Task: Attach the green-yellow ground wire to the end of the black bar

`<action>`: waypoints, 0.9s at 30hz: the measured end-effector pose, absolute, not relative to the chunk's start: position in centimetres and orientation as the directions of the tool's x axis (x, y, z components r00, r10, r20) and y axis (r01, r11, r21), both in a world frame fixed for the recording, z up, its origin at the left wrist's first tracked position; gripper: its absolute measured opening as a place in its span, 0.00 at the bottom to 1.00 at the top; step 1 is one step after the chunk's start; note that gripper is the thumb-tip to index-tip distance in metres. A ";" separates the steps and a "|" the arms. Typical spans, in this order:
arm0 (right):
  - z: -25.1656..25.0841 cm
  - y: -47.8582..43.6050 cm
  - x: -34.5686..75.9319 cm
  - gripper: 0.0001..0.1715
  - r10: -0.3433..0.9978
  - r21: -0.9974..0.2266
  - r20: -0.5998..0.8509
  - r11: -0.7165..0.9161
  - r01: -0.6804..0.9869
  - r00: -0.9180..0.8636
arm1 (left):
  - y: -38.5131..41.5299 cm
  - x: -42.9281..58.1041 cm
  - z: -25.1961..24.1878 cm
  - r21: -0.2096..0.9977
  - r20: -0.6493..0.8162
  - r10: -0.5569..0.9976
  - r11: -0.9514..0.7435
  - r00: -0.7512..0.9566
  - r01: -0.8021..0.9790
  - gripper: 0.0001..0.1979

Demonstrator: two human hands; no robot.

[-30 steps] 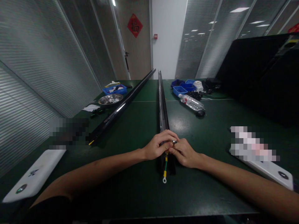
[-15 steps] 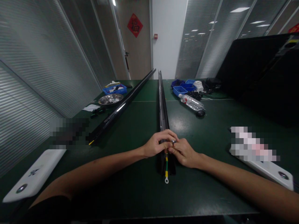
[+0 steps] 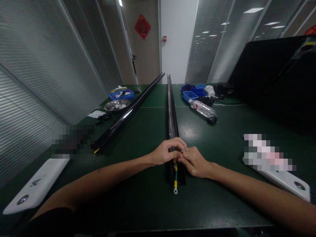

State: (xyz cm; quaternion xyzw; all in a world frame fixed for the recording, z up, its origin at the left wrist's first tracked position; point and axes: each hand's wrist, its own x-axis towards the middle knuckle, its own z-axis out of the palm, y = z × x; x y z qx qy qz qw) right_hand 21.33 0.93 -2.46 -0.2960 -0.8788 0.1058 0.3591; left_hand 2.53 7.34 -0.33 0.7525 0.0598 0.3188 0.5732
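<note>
Meeting over the black rail point(image 3: 172, 123) that runs beneath them, our left grip point(image 3: 164, 152) and right grip point(image 3: 196, 162) crowd around a shiny piece point(image 3: 183, 150); we cannot tell which pinches it. Fumbling could drop it; tugging could twist the wire point(image 3: 176, 176) on their near side.

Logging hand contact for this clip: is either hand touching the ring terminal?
No, the ring terminal is at the near end of the green wire, apart from the left hand and right hand.
</note>
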 end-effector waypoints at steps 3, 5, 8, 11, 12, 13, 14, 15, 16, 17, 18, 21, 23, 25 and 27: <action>-2.7 1.0 21.3 0.26 0.593 -0.388 0.560 0.805 0.449 -0.578 | 7.1 2.6 -0.4 0.899 0.417 0.480 -0.345 0.772 -0.271 0.20; -2.8 1.0 21.4 0.24 0.594 -0.388 0.561 0.804 0.451 -0.576 | 7.0 2.7 -0.4 0.895 0.424 0.490 -0.355 0.761 -0.270 0.20; -2.8 1.1 21.4 0.21 0.598 -0.394 0.552 0.801 0.451 -0.581 | 7.0 2.7 -0.5 0.904 0.410 0.496 -0.331 0.765 -0.270 0.20; -2.9 1.0 21.4 0.20 0.600 -0.394 0.550 0.799 0.453 -0.581 | 7.0 2.7 -0.5 0.898 0.421 0.490 -0.340 0.763 -0.278 0.21; -2.9 1.0 21.4 0.20 0.601 -0.394 0.549 0.799 0.455 -0.580 | 7.0 2.7 -0.5 0.892 0.432 0.486 -0.352 0.760 -0.282 0.21; -2.9 1.0 21.4 0.20 0.602 -0.391 0.549 0.798 0.458 -0.580 | 7.0 2.6 -0.5 0.886 0.443 0.482 -0.366 0.756 -0.286 0.21; -2.9 1.0 21.4 0.20 0.602 -0.385 0.550 0.798 0.463 -0.579 | 7.0 2.6 -0.5 0.879 0.455 0.479 -0.378 0.751 -0.291 0.21; -3.0 1.1 21.4 0.21 0.600 -0.377 0.552 0.799 0.469 -0.579 | 7.0 2.6 -0.5 0.872 0.465 0.478 -0.390 0.745 -0.294 0.20; -3.0 1.1 21.4 0.22 0.598 -0.367 0.556 0.800 0.475 -0.577 | 7.0 2.6 -0.5 0.867 0.474 0.477 -0.402 0.740 -0.295 0.19; -3.0 1.1 21.4 0.23 0.596 -0.359 0.561 0.800 0.480 -0.574 | 7.0 2.6 -0.6 0.862 0.481 0.479 -0.413 0.735 -0.295 0.19; -3.0 1.1 21.4 0.24 0.597 -0.355 0.565 0.799 0.486 -0.569 | 7.0 2.6 -0.6 0.858 0.487 0.481 -0.421 0.729 -0.295 0.18; -2.7 1.0 21.3 0.26 0.606 -0.362 0.577 0.790 0.494 -0.548 | 7.0 2.6 -0.5 0.850 0.503 0.487 -0.430 0.714 -0.305 0.16; -2.5 0.9 21.2 0.27 0.608 -0.363 0.594 0.787 0.498 -0.527 | 6.9 2.6 -0.5 0.844 0.515 0.487 -0.429 0.705 -0.321 0.15; -2.2 0.8 21.1 0.27 0.610 -0.367 0.606 0.783 0.502 -0.510 | 6.9 2.6 -0.4 0.841 0.523 0.489 -0.428 0.698 -0.330 0.14; -2.0 0.7 21.0 0.28 0.618 -0.375 0.606 0.777 0.506 -0.500 | 6.9 2.5 -0.4 0.843 0.521 0.501 -0.431 0.692 -0.322 0.14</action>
